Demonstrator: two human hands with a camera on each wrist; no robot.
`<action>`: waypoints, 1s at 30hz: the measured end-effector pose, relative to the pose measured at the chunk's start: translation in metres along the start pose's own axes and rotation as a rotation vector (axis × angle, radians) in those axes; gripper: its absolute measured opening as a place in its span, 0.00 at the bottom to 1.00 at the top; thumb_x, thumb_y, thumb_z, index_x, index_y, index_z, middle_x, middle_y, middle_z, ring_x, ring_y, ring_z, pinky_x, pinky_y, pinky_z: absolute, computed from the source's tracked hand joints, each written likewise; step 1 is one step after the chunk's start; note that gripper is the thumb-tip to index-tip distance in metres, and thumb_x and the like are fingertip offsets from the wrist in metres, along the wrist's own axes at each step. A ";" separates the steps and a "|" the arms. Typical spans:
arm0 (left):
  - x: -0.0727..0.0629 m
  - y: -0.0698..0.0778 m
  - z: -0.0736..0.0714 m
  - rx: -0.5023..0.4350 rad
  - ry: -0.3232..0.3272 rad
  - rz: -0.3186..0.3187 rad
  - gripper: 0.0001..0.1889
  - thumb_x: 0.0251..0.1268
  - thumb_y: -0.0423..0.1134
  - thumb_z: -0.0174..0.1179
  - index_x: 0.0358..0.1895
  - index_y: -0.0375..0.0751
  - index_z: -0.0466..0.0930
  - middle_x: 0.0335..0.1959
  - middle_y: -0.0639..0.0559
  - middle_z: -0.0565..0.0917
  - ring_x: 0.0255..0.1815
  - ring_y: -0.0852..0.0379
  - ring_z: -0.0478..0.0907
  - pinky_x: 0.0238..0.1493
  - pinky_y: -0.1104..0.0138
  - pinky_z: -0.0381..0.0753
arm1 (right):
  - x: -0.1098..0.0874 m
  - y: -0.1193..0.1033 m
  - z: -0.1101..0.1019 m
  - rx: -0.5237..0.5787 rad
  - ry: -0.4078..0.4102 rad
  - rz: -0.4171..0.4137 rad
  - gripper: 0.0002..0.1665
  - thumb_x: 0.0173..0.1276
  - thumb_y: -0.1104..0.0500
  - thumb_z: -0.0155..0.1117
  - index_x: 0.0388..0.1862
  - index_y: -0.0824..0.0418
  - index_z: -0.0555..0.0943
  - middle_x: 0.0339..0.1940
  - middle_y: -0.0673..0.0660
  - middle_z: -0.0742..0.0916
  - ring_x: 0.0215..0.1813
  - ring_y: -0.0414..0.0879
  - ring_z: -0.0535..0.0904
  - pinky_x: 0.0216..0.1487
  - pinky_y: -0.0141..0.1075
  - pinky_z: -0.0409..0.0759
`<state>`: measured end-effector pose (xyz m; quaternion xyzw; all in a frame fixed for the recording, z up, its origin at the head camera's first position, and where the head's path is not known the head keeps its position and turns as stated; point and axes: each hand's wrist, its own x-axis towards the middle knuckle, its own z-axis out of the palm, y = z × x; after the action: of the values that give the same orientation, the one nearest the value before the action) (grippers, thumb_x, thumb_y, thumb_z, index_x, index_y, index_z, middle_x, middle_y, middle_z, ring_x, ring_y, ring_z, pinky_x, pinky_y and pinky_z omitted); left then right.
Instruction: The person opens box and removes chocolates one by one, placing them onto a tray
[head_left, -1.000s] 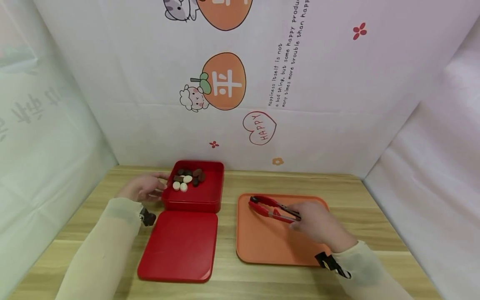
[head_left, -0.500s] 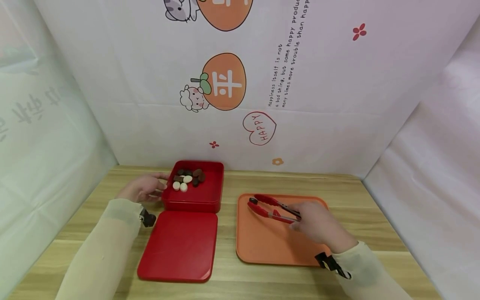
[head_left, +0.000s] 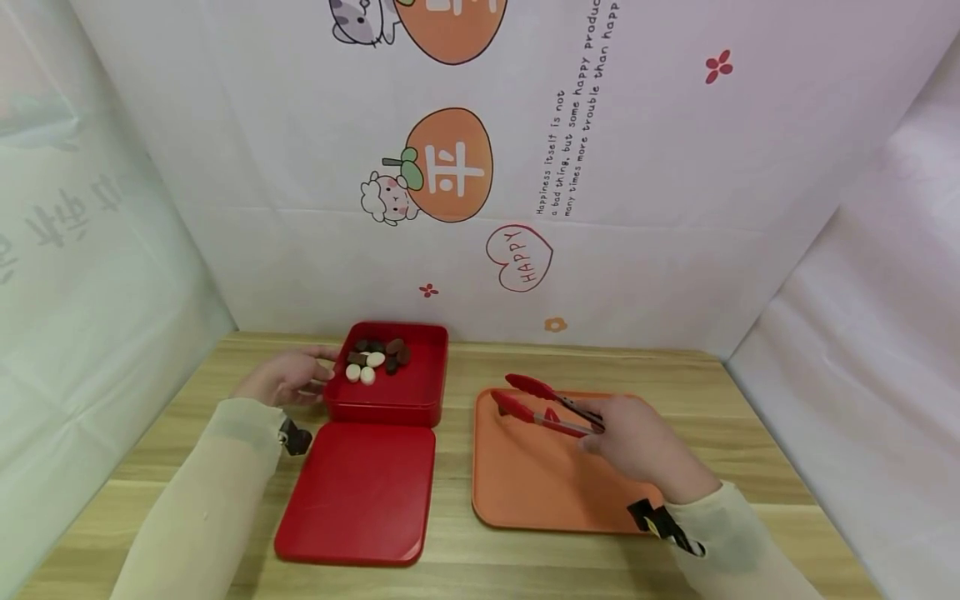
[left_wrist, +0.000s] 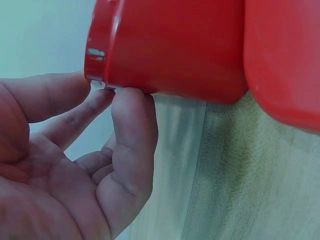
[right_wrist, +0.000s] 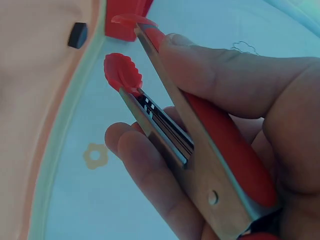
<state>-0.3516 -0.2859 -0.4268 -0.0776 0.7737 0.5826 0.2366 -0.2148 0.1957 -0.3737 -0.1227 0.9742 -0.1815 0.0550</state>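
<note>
Red is the flat lid point(head_left: 356, 492), which lies nearest on the wooden desk point(head_left: 453, 575), just in front of the box. To its right, apart from it, lies the orange tray point(head_left: 525, 492). Above this tray the right hand point(head_left: 630, 437) holds the tongs point(right_wrist: 205, 165); their two red tips stand spread, with nothing between them. One dark piece point(right_wrist: 77, 35) rests on the tray near its far left corner, free of the tips in the right wrist view. So I judge that the step in hand is the placing of this piece, although a picking up cannot be fully excluded. On the left, the left hand point(head_left: 292, 377) grips nothing: its relaxed fingers touch the outer left wall of the red box point(head_left: 420, 375), probably to steady it. In the far left part of this box lie together dark, brown and white pieces point(head_left: 373, 358). In my judgement, the next move calls for lifting the spread tongs away without pushing the dark piece, then bringing them over the box to take gently one single piece. At the back stands a pale printed cloth point(head_left: 660, 208).
</note>
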 end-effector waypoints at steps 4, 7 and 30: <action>-0.001 0.001 0.000 -0.002 0.000 -0.001 0.31 0.72 0.28 0.50 0.77 0.39 0.57 0.59 0.32 0.73 0.46 0.44 0.78 0.44 0.57 0.81 | 0.001 -0.008 -0.005 0.019 0.006 -0.017 0.34 0.65 0.56 0.72 0.70 0.58 0.75 0.19 0.49 0.77 0.21 0.44 0.66 0.26 0.39 0.67; -0.001 0.001 0.000 -0.003 -0.001 -0.003 0.31 0.72 0.28 0.50 0.76 0.39 0.57 0.60 0.32 0.72 0.47 0.44 0.78 0.44 0.57 0.81 | 0.003 -0.017 -0.008 0.032 0.009 -0.013 0.35 0.66 0.54 0.72 0.71 0.58 0.74 0.19 0.49 0.77 0.21 0.44 0.66 0.25 0.39 0.66; 0.003 -0.002 0.000 0.009 -0.002 -0.002 0.31 0.72 0.29 0.50 0.76 0.39 0.56 0.59 0.32 0.73 0.46 0.44 0.78 0.44 0.58 0.82 | 0.074 -0.088 0.003 -0.049 -0.002 -0.133 0.26 0.65 0.54 0.72 0.62 0.53 0.82 0.20 0.44 0.81 0.23 0.43 0.73 0.30 0.39 0.71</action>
<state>-0.3532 -0.2864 -0.4294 -0.0767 0.7760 0.5788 0.2386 -0.2664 0.0962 -0.3493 -0.1887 0.9680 -0.1605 0.0406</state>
